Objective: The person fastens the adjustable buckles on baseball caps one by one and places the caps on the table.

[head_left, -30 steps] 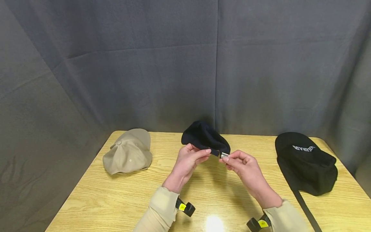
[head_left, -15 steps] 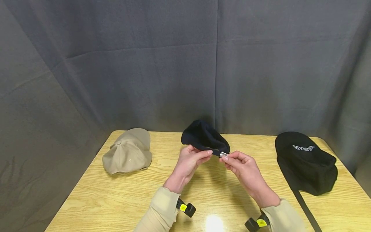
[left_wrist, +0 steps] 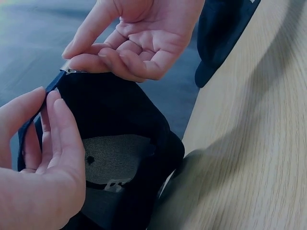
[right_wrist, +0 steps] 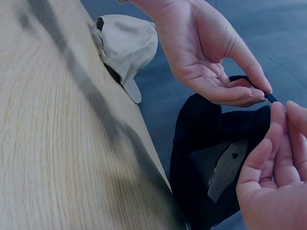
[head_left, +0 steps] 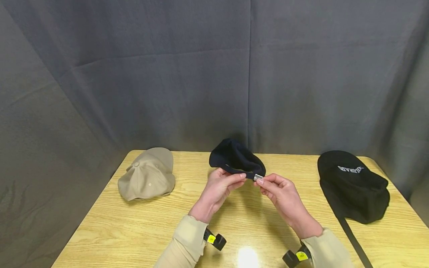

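A dark navy cap (head_left: 236,156) stands at the table's back, its back strap (head_left: 249,175) turned toward me. My left hand (head_left: 218,188) pinches the strap between thumb and fingers. My right hand (head_left: 283,195) pinches the silver metal buckle (head_left: 258,177) at the cap's right side. Strap and buckle meet in one line between the two hands. From the left wrist view, the inside of the cap (left_wrist: 115,108) shows, with a pale mesh lining panel (left_wrist: 112,158). In the right wrist view my right fingers hide most of the buckle.
A beige cap (head_left: 147,175) lies at the table's left. At the right is a black cap (head_left: 353,188) with white lettering, its long black strap (head_left: 355,242) trailing toward the front edge. A grey curtain (head_left: 201,93) hangs behind the wooden table (head_left: 134,230).
The gap between the strap's end and the buckle has closed; the strap now runs up to the buckle. Both hands keep their grip and have barely shifted.
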The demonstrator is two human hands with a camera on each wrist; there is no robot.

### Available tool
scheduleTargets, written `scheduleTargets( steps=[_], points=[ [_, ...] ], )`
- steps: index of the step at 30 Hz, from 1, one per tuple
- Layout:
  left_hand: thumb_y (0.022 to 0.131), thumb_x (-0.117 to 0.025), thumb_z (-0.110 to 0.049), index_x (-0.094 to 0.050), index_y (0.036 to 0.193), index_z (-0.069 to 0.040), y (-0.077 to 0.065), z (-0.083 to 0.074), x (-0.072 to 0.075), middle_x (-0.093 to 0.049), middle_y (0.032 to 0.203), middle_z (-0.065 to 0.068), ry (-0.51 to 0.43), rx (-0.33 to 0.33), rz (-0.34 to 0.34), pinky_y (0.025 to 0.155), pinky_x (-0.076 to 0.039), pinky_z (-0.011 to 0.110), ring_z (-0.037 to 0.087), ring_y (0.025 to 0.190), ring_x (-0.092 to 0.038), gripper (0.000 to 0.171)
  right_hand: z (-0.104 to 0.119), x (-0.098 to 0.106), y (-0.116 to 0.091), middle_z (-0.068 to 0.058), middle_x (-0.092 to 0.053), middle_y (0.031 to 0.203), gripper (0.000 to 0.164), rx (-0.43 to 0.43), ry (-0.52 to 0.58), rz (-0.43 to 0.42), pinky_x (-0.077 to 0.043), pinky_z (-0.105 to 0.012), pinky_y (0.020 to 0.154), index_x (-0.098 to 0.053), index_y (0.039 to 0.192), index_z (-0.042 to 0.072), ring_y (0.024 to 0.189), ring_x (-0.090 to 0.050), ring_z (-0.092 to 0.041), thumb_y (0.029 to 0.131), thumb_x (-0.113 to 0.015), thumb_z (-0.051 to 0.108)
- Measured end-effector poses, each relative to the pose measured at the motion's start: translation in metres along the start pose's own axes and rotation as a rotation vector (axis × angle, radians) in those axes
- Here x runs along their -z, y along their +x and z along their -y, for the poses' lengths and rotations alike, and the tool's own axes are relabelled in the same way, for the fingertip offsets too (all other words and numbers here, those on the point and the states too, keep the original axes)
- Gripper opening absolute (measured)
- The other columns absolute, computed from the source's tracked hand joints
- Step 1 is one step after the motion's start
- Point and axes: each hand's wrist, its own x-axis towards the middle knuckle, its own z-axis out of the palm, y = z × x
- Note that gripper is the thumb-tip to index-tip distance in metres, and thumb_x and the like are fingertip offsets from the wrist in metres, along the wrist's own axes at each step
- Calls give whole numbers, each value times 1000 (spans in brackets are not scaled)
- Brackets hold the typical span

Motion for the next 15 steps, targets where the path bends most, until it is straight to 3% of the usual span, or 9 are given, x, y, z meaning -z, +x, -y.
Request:
scheduleTargets(
  steps=[11, 15],
  points=[
    [91, -72, 6, -67, 94, 3, 0, 3, 0, -73, 93, 15, 32, -3, 32, 83, -58, 31, 20, 84, -73, 8, -2, -1, 0, -6, -74, 95, 8, -9, 13, 3, -53, -24, 79, -69, 92, 6, 86, -65, -13, 99, -66, 5],
    [92, -71, 6, -66, 88, -3, 0, 3, -1, -74, 94, 14, 44, 9, 37, 82, -58, 30, 18, 84, -74, 11, -3, -1, 1, -5, -73, 94, 9, -13, 12, 7, -53, -23, 76, -70, 92, 6, 85, -65, -12, 100, -66, 5]
  ],
)
